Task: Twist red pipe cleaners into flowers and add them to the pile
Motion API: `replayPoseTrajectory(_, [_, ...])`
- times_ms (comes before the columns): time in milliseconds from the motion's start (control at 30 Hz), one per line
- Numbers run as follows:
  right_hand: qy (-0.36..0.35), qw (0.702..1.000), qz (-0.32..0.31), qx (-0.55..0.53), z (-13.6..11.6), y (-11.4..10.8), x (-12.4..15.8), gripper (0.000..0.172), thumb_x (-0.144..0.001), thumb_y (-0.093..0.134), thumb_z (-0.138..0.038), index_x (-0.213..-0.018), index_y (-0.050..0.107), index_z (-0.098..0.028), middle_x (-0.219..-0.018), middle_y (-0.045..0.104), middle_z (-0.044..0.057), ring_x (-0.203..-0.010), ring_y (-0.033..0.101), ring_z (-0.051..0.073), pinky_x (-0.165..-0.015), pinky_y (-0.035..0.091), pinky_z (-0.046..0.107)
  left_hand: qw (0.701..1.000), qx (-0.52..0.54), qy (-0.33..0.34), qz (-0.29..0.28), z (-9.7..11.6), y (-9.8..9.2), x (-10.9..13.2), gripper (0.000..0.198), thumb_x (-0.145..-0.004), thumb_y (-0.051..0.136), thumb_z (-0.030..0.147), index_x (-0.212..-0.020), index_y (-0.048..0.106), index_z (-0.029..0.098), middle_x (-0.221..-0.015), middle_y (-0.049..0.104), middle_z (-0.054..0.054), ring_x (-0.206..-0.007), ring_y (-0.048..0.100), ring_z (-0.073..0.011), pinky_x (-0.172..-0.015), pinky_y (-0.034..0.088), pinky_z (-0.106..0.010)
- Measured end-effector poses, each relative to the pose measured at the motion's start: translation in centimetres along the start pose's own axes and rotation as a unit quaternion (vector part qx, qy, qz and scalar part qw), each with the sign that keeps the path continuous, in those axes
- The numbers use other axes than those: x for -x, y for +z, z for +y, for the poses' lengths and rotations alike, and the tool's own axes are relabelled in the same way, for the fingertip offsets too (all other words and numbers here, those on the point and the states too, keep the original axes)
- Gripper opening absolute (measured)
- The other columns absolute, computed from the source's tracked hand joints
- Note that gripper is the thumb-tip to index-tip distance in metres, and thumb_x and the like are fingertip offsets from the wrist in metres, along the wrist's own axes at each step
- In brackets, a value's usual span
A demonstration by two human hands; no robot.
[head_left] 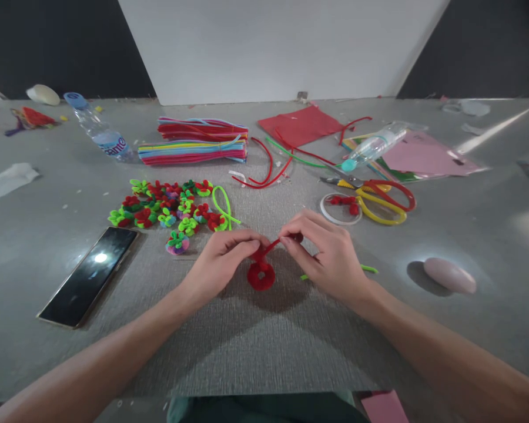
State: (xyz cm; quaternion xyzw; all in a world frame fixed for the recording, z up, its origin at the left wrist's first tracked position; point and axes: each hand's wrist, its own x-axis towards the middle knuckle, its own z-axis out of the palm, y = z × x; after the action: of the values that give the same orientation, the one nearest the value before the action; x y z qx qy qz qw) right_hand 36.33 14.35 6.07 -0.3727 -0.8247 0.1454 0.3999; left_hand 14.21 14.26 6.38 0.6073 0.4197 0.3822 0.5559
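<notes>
Both the left hand (223, 258) and right hand (330, 255) are pinching a red pipe cleaner (261, 271) coiling near the table's (264, 341) centre, with small pipe-cleaner flowers (171, 207) lying far-left, scissors (381, 200) far-right and a phone (90, 275) lying left.

Grey textured table (264, 352), white board (282, 47) propped at back, dark wall (48, 41) behind, bright streak (489, 134) at right, perhaps sunlight.

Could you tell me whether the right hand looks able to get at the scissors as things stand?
Probably yes: the scissors lie just beyond the right hand with only bare table between, though that hand is pinching the red pipe cleaner with the left hand.
</notes>
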Motion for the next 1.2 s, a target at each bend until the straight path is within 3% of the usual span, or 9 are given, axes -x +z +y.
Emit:
replayPoseTrajectory(267, [0.003,1.0,-0.003,-0.003,0.1,0.0,0.1,0.012,-0.103,0.058,-0.013,-0.096,0.063,-0.022,-0.089,0.068,0.002,-0.085,0.063,0.017,-0.079,0.046,0.032,1.0,0.008,-0.004,-0.008,-0.1,-0.1,0.0,0.021,-0.092,0.062,0.025,-0.087,0.081,0.017,-0.084,0.077,-0.004,-0.077,0.067,-0.015,-0.074,0.053,-0.026])
replayPoseTrajectory(400, [0.001,1.0,-0.014,-0.016,0.2,0.0,0.1,0.012,-0.104,0.058,-0.014,-0.098,0.064,-0.022,-0.09,0.068,0.002,-0.087,0.063,0.018,-0.078,0.047,0.032,0.999,0.006,-0.018,-0.038,-0.2,0.1,-0.1,0.014,-0.09,0.068,0.024,-0.089,0.079,0.016,-0.08,0.075,-0.002,-0.074,0.066,-0.0138,-0.071,0.051,-0.024])
replayPoseTrajectory(567, [-0.01,0.999,-0.021,-0.042,0.1,0.2,0.2,0.014,-0.106,0.055,-0.014,-0.102,0.064,-0.024,-0.091,0.068,0.002,-0.087,0.064,0.017,-0.078,0.049,0.031,0.998,-0.019,0.013,-0.065,-0.3,0.2,0.0,0.009,-0.089,0.072,0.022,-0.085,0.077,0.017,-0.084,0.074,-0.002,-0.079,0.065,-0.0133,-0.073,0.049,-0.024])
replayPoseTrajectory(667, [0.022,0.997,-0.012,-0.074,-0.3,0.4,0.4,0.013,-0.106,0.057,-0.017,-0.114,0.063,-0.025,-0.095,0.07,0.001,-0.086,0.066,0.016,-0.079,0.051,0.031,0.997,-0.004,0.004,-0.073,-0.5,0.3,0.1,0.009,-0.09,0.071,0.021,-0.084,0.075,0.016,-0.079,0.073,-0.001,-0.073,0.064,-0.0122,-0.07,0.049,-0.024])
replayPoseTrajectory(800, [0.104,0.988,-0.01,-0.118,-0.9,0.6,0.5,0.027,-0.102,0.064,-0.025,-0.128,0.056,-0.024,-0.102,0.075,0.002,-0.093,0.071,0.018,-0.085,0.054,0.032,0.998,0.024,0.01,-0.063,-0.9,0.4,0.0,0.006,-0.089,0.069,0.017,-0.084,0.071,0.016,-0.079,0.072,0.0,-0.076,0.067,-0.0124,-0.072,0.052,-0.023])
replayPoseTrajectory(967, [0.152,0.977,-0.09,-0.123,-1.0,0.6,0.2,0.003,-0.095,0.068,-0.022,-0.098,0.067,-0.023,-0.096,0.076,0.001,-0.09,0.069,0.018,-0.081,0.051,0.031,0.999,-0.012,0.03,-0.033,-0.9,0.1,-0.1,0.003,-0.088,0.071,0.015,-0.088,0.072,0.017,-0.084,0.074,0.0,-0.08,0.069,-0.0136,-0.076,0.054,-0.025])
replayPoseTrajectory(1067, [0.138,0.978,-0.105,-0.118,-0.8,0.4,0.0,0.007,-0.094,0.067,-0.018,-0.087,0.067,-0.022,-0.087,0.072,0.0,-0.085,0.065,0.017,-0.078,0.047,0.031,0.997,-0.044,0.047,-0.031,-0.7,-0.1,-0.1,0.003,-0.089,0.071,0.017,-0.086,0.073,0.017,-0.083,0.075,-0.001,-0.079,0.069,-0.0137,-0.076,0.053,-0.025])
replayPoseTrajectory(1200, [0.106,0.982,-0.102,-0.117,-0.7,0.3,-0.1,0.01,-0.091,0.065,-0.013,-0.087,0.068,-0.021,-0.085,0.069,0.0,-0.085,0.062,0.017,-0.08,0.046,0.032,0.996,-0.071,0.049,-0.021,-0.6,-0.1,0.0,0.006,-0.09,0.072,0.018,-0.084,0.074,0.017,-0.08,0.075,-0.001,-0.076,0.068,-0.0142,-0.073,0.053,-0.025])
